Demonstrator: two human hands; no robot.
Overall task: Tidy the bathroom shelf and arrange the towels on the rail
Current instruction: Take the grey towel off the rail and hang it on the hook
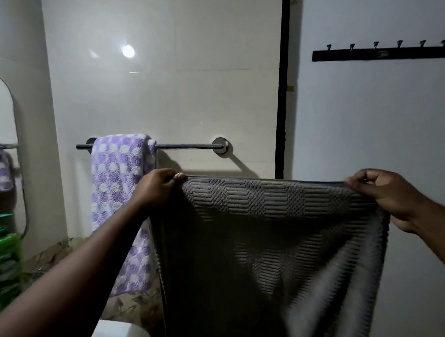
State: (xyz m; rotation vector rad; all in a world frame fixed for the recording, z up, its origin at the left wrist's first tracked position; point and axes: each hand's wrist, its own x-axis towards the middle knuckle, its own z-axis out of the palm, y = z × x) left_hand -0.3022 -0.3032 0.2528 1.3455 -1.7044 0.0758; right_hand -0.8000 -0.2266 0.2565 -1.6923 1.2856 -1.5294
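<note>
A grey ribbed towel [269, 242] hangs spread out in front of me, held by its top edge. My left hand [156, 189] pinches the upper left corner and my right hand [386, 195] pinches the upper right corner. The towel's top edge sits below and in front of the chrome towel rail [188, 145] on the tiled wall. A purple towel with white dots [121, 197] is draped over the rail's left half. The rail's right half is bare.
A black hook rack [381, 54] is mounted high on the right wall. A dark vertical strip [282, 103] divides the walls. A mirror [1, 150] and a green bottle [5, 264] stand at the far left. A white fixture [116, 336] lies below.
</note>
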